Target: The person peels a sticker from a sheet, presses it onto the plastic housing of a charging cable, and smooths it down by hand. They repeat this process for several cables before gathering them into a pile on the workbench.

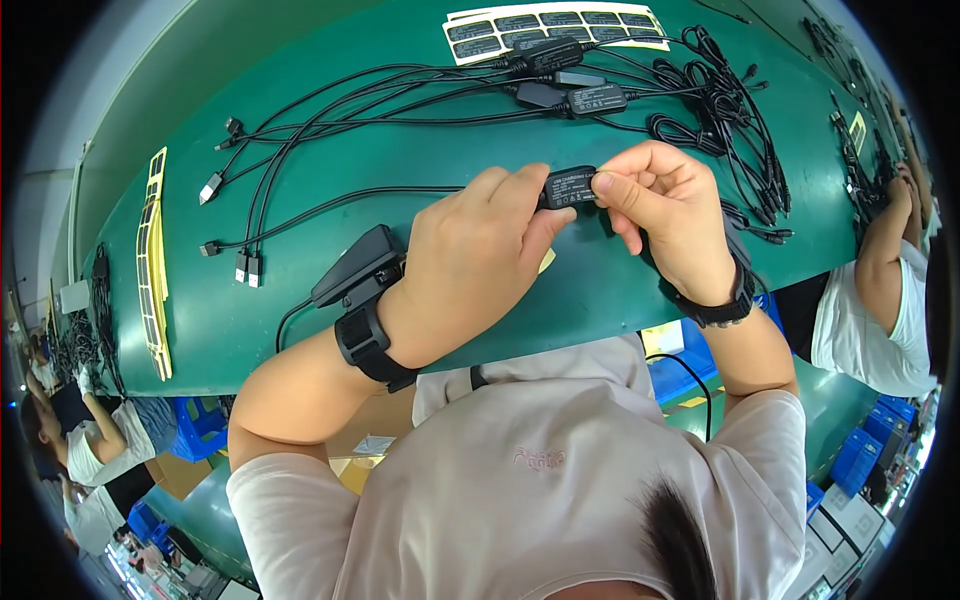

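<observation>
A USB cable with a small black box [570, 190] in its middle is held over the green table. My left hand [470, 255] is closed on the left end of the box, thumb below and fingers above. My right hand [672, 215] pinches the box's right end between thumb and fingertips. A dark label with pale print covers the face of the box. From its left side the cord runs across the table to a USB plug [210, 248]. My right fingers hide where the cord leaves the other end. Each wrist wears a black strap with a device.
Beyond my hands lie several finished-looking black cables with boxes [597, 99], coiled at the right [715, 110]. A label sheet [560, 22] lies at the back, and yellow-edged label strips [153, 265] lie at the left. Co-workers [885, 310] sit on both sides.
</observation>
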The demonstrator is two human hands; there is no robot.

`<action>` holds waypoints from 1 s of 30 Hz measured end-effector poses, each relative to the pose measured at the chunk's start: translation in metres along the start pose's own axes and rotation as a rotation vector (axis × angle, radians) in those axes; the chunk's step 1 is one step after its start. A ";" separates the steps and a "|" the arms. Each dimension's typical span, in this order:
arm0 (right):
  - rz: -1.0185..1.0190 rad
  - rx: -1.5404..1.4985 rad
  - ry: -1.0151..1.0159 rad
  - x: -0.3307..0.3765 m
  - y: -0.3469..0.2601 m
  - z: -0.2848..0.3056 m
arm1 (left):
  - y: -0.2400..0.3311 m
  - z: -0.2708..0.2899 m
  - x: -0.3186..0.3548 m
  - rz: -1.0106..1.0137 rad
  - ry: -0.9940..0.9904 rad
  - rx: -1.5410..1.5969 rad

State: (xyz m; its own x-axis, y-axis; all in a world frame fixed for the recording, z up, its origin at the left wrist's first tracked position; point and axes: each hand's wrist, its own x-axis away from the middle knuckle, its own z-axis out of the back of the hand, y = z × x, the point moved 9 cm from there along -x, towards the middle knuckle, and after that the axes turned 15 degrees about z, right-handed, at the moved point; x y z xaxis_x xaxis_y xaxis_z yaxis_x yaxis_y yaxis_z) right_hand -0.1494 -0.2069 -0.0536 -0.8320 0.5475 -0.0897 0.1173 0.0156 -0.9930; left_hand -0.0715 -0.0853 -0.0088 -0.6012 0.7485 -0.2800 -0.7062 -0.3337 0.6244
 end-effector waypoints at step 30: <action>0.758 0.844 -0.018 0.011 -0.060 -0.013 | 0.004 0.003 -0.001 -0.017 0.012 0.007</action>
State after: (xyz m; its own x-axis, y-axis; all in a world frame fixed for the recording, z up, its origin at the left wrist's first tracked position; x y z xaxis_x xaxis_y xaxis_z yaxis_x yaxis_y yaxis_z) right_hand -0.1584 -0.1909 0.0062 -0.7107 0.1633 -0.6843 0.1970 -0.8876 -0.4164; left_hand -0.0723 -0.0854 -0.0042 -0.5939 0.7468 -0.2992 -0.7136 -0.3172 0.6246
